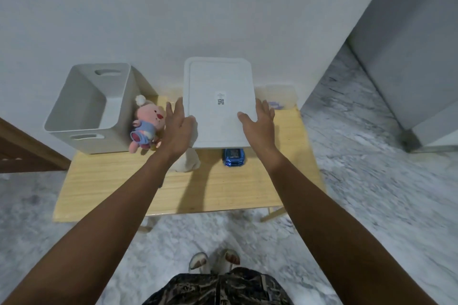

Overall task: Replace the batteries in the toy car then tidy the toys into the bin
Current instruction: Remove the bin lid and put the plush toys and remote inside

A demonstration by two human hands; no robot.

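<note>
I hold a flat white bin lid [219, 86] with a small QR label above the wooden table [119, 188]. My left hand [179, 129] grips its left edge and my right hand [260, 122] grips its right edge. The open white bin [81, 121] stands at the table's back left corner, beside the lid. A pink plush toy [148, 124] in a blue outfit leans against the bin's right side. The blue toy car [234, 157] sits on the table, half hidden under the lid's near edge. A cream plush toy [188, 163] lies below my left wrist, mostly hidden.
A clear plastic container [280, 96] stands at the table's back right, behind my right hand. A white wall runs right behind the table. Marble floor surrounds it, with a grey cabinet [409, 44] to the right and brown wooden furniture [27, 153] at the left.
</note>
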